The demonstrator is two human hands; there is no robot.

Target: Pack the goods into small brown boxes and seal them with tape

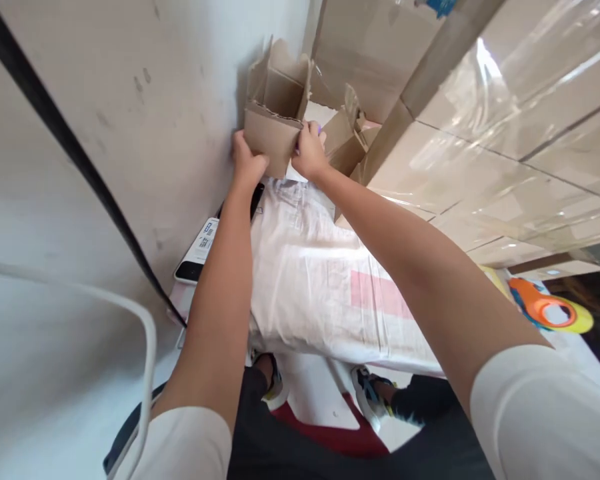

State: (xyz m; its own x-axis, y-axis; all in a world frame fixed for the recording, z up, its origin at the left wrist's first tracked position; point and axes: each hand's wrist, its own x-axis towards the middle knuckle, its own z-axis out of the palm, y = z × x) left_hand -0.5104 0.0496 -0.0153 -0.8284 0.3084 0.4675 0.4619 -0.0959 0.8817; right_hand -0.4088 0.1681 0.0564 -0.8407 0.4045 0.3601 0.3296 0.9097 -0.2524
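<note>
An open-topped cardboard box (273, 137) with ragged upper edges stands against the wall, at the far end of the work surface. My left hand (247, 160) grips its lower left side, the thumb across the front panel. At the box's right front edge, my right hand (310, 150) is closed on the cardboard. Something small and purple (319, 129) shows by the right fingers; its kind is unclear. Just right of this hand lies torn, folded cardboard (343, 137). A wrinkled white plastic package (300, 280) lies beneath my forearms.
Cartons wrapped in clear film (480, 153) rise on the right. An orange tape dispenser (535, 300) lies at the right edge. Beside my left forearm is a white and black device (197, 250). A white cable (147, 333) and a dark strip (90, 167) run along the left wall.
</note>
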